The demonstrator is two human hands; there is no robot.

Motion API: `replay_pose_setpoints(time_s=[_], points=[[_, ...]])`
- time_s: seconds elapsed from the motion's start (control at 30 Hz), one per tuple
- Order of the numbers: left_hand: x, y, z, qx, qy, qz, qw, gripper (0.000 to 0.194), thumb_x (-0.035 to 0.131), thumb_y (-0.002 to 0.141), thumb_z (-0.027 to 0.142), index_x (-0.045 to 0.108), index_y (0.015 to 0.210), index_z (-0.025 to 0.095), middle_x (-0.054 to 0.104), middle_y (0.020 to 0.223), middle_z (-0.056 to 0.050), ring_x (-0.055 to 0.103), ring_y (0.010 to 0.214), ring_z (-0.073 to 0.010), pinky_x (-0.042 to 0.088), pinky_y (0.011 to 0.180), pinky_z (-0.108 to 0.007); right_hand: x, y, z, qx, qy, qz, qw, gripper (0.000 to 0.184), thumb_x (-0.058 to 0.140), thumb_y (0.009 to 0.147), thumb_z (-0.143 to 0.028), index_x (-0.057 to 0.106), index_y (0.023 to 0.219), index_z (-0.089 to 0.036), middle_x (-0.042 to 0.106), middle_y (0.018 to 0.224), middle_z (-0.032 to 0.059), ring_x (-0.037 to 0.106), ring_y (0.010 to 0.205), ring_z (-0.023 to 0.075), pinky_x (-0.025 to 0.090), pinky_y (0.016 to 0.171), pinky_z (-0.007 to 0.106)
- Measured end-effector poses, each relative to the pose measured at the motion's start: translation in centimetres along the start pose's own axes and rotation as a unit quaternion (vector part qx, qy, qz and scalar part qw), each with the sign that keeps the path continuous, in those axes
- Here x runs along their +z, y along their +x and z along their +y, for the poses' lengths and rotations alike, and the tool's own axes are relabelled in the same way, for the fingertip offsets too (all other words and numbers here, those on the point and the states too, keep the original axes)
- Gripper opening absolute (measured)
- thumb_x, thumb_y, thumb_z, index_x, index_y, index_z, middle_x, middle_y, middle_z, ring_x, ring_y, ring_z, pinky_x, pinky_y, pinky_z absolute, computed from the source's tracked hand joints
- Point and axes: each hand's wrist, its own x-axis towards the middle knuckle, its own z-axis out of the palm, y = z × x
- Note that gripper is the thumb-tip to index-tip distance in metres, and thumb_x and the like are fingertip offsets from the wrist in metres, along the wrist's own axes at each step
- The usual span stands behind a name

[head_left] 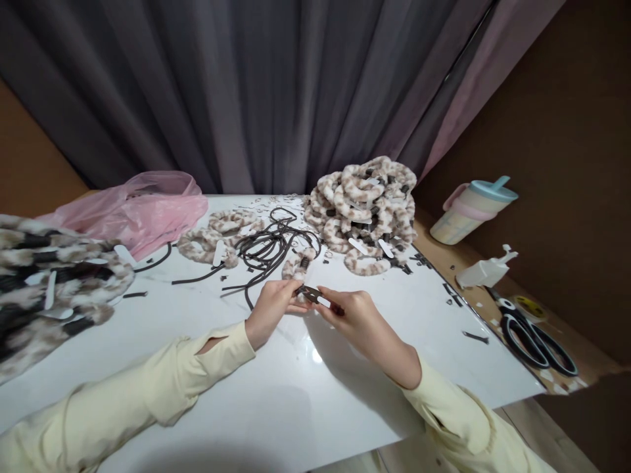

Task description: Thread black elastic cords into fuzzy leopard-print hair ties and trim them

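Note:
Near the middle of the table, my left hand (272,305) is closed on a fluffy white-and-brown ring (292,268) with a dark wrapped section. My fingers partly hide its near end. My right hand (359,316) grips a pair of small dark thread snips (311,294), whose tip meets the ring at my left fingertips. A white patch shows beside the snips; I cannot make out which thing it belongs to. Just beyond my hands lies a loose tangle of dark cord (271,244). Two or so similar rings (234,222) with a white tag rest left of the cord.
A tall heap of fluffy rings (367,203) stands at the back right, another pile (54,289) at the left. Behind that is a pink plastic bag (142,203). Along the right are a cup (468,213), a white bottle (486,270), large scissors (535,338) and cord scraps (476,337).

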Motion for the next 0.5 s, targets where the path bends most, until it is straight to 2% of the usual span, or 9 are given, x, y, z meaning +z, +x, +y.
replay_pose_setpoints(time_s=[0.1, 0.2, 0.4, 0.5], points=[[0.00, -0.01, 0.01, 0.000, 0.002, -0.006, 1.000, 0.026, 0.058, 0.074, 0.033, 0.063, 0.073, 0.007, 0.069, 0.066, -0.010, 0.067, 0.060, -0.0175, 0.055, 0.060, -0.025, -0.50, -0.04, -0.10, 0.000, 0.021, -0.003, 1.000, 0.017, 0.049, 0.084, -0.015, 0.066, 0.083, -0.012, 0.051, 0.048, -0.0024, 0.036, 0.042, 0.0077, 0.025, 0.046, 0.019], [0.02, -0.07, 0.04, 0.004, 0.007, -0.011, 1.000, 0.026, 0.056, 0.076, 0.032, 0.064, 0.075, 0.007, 0.070, 0.067, -0.010, 0.067, 0.062, -0.0173, 0.055, 0.061, -0.025, -0.73, 0.04, -0.06, -0.003, 0.017, 0.015, 1.000, 0.018, 0.050, 0.084, -0.018, 0.067, 0.088, -0.012, 0.049, 0.046, -0.0028, 0.035, 0.043, 0.0082, 0.025, 0.046, 0.019], [0.04, -0.01, 0.06, 0.004, 0.014, -0.012, 1.000, 0.027, 0.054, 0.078, 0.031, 0.065, 0.078, 0.006, 0.070, 0.070, -0.011, 0.067, 0.064, -0.0164, 0.055, 0.061, -0.024, -0.29, 0.33, 0.40, -0.013, 0.002, 0.012, 1.000, 0.017, 0.050, 0.084, -0.018, 0.066, 0.088, -0.012, 0.047, 0.046, -0.0034, 0.036, 0.042, 0.0076, 0.026, 0.046, 0.019], [0.01, 0.12, 0.01, 0.003, 0.010, -0.011, 1.000, 0.026, 0.055, 0.078, 0.030, 0.064, 0.076, 0.006, 0.069, 0.068, -0.010, 0.067, 0.062, -0.0163, 0.056, 0.060, -0.024, -0.21, 0.26, 0.47, -0.022, -0.003, 0.011, 1.000, 0.016, 0.050, 0.084, -0.018, 0.064, 0.081, -0.012, 0.046, 0.045, -0.0036, 0.034, 0.042, 0.0075, 0.025, 0.046, 0.019]])
